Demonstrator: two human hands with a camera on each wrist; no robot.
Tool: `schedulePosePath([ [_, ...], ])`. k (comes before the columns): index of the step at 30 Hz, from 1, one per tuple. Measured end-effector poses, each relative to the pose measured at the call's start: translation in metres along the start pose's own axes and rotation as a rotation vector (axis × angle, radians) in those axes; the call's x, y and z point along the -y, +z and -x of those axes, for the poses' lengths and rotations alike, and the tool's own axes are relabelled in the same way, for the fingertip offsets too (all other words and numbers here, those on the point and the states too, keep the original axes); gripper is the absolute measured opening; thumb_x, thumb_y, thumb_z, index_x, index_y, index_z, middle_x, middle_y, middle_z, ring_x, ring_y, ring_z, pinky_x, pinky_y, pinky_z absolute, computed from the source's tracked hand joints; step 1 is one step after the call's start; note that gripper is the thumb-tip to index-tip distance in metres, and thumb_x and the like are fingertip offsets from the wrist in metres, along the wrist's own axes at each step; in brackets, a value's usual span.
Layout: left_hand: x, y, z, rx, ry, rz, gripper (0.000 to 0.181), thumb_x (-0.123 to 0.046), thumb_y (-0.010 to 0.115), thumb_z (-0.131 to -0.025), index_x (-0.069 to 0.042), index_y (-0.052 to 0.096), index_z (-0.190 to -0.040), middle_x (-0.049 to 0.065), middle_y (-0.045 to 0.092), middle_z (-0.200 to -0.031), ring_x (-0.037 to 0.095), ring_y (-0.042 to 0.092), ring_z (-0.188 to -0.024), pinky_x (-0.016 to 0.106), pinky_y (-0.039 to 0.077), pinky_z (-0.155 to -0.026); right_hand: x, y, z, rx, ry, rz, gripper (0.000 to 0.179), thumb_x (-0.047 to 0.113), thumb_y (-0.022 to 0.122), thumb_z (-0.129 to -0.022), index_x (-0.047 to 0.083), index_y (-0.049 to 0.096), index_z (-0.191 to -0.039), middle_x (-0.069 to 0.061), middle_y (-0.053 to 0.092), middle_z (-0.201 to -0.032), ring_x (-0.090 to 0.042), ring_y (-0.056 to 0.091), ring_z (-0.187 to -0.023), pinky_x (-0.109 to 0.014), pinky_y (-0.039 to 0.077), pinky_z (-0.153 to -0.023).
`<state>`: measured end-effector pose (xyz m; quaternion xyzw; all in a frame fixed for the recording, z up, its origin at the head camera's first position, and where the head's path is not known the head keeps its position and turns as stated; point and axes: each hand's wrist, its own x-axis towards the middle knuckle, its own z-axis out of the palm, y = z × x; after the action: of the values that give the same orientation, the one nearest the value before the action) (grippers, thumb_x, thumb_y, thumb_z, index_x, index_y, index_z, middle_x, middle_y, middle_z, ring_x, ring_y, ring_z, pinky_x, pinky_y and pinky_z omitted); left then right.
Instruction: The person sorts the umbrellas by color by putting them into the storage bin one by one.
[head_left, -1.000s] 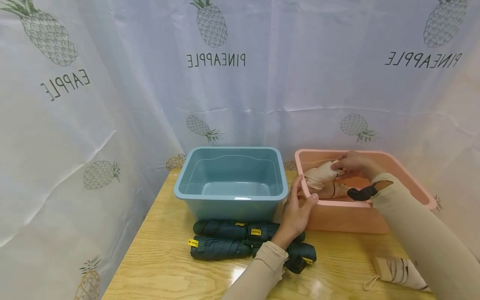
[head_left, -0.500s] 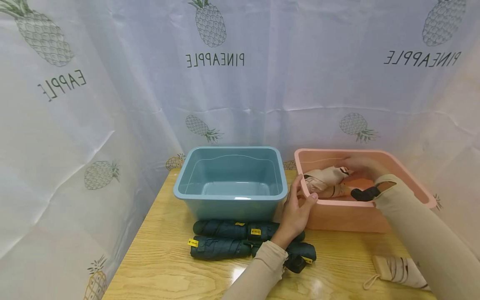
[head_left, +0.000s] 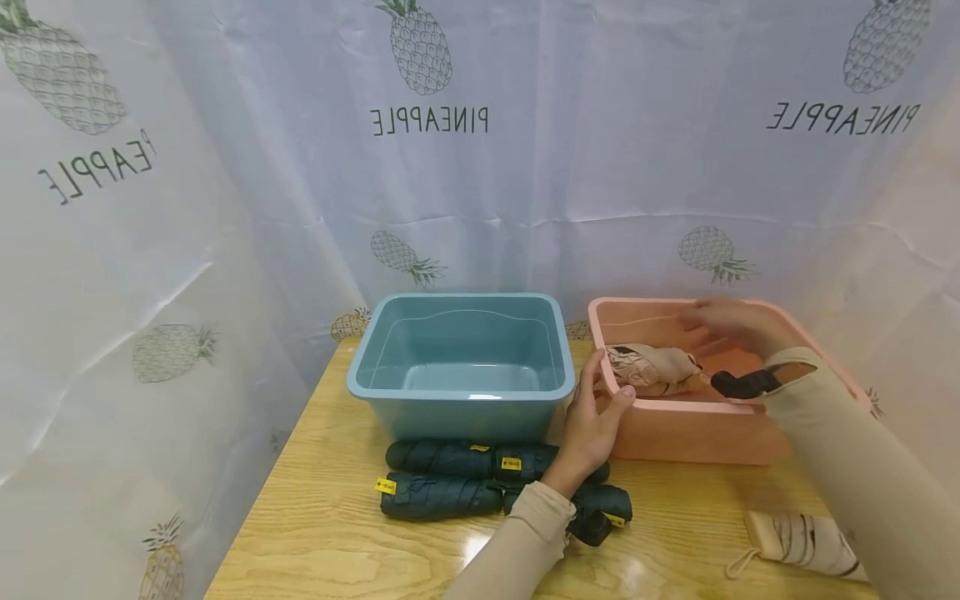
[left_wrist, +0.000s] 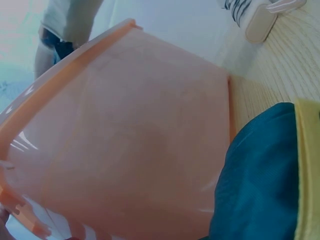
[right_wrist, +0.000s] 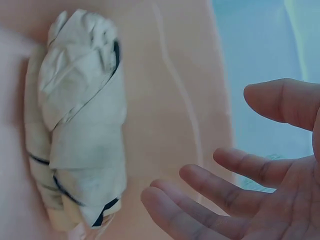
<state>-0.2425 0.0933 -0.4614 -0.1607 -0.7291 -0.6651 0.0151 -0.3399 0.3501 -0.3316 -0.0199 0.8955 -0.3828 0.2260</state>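
Note:
Two folded beige umbrellas (head_left: 660, 367) lie against each other at the left end inside the pink bin (head_left: 697, 433). In the right wrist view the nearer beige umbrella (right_wrist: 87, 115) shows a dark trim line and a pale handle end. Above the bin's inside, my right hand (head_left: 727, 325) is spread with nothing in it; its straight fingers (right_wrist: 230, 195) are apart from the umbrellas. My left hand (head_left: 592, 425) grips the bin's front left corner, thumb and fingers on the rim. A third beige umbrella (head_left: 810, 542) lies on the table at right, partly behind my right sleeve.
A blue bin (head_left: 465, 421) stands left of the pink one. Several dark folded umbrellas (head_left: 442, 496) with yellow tags lie in front of it, partly beneath my left forearm. A pineapple-print curtain (head_left: 480, 183) hangs behind the wooden table (head_left: 322, 517).
My right hand has let go of the upper beige umbrella and lifted up and right. That umbrella has settled lower beside the other one. My left hand has stayed put.

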Motion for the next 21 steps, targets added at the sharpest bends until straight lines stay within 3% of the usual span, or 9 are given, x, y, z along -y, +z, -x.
schedulePosePath([
  [6,-0.001,0.001,0.000,-0.004,0.003,0.003,0.068,-0.050,0.056,-0.099,-0.049,0.022,-0.158,-0.006,0.044,-0.154,0.012,0.049,-0.134,0.039,0.047,-0.108,0.009,0.004,0.012,-0.070,-0.070,0.029,0.062,0.030,0.037,-0.111,-0.016,0.025,-0.150,-0.041,0.035,-0.150,-0.041,0.062,-0.122,-0.045,0.057,-0.097],
  [11,-0.002,0.001,0.000,-0.009,-0.004,0.007,0.069,-0.051,0.057,-0.098,-0.047,0.023,-0.158,-0.006,0.044,-0.154,0.011,0.048,-0.136,0.041,0.046,-0.111,0.016,0.014,0.027,-0.117,-0.132,0.046,0.060,0.032,0.041,-0.110,-0.014,0.032,-0.148,-0.038,0.044,-0.145,-0.031,0.067,-0.116,-0.045,0.057,-0.096],
  [15,-0.002,0.002,0.001,-0.011,-0.007,0.005,0.068,-0.051,0.057,-0.098,-0.049,0.023,-0.158,-0.006,0.045,-0.154,0.011,0.049,-0.134,0.040,0.047,-0.109,0.016,0.024,0.046,-0.186,-0.219,0.071,0.057,0.034,0.043,-0.110,-0.009,0.039,-0.147,-0.031,0.054,-0.142,-0.015,0.070,-0.108,-0.041,0.058,-0.095],
  [17,-0.002,0.003,0.002,-0.012,-0.003,0.006,0.068,-0.051,0.057,-0.098,-0.050,0.023,-0.157,-0.006,0.045,-0.153,0.011,0.050,-0.133,0.039,0.047,-0.108,0.014,0.029,0.058,-0.231,-0.255,0.075,0.055,0.035,0.045,-0.109,-0.005,0.043,-0.146,-0.024,0.060,-0.137,-0.004,0.069,-0.104,-0.034,0.059,-0.092],
  [21,-0.002,0.004,0.002,-0.015,0.002,0.004,0.068,-0.051,0.057,-0.099,-0.050,0.023,-0.157,-0.006,0.045,-0.153,0.010,0.050,-0.133,0.038,0.047,-0.109,0.004,0.035,0.083,-0.327,-0.330,0.019,0.043,0.030,0.051,-0.108,0.002,0.050,-0.140,0.008,0.071,-0.118,0.007,0.067,-0.097,-0.018,0.056,-0.083],
])
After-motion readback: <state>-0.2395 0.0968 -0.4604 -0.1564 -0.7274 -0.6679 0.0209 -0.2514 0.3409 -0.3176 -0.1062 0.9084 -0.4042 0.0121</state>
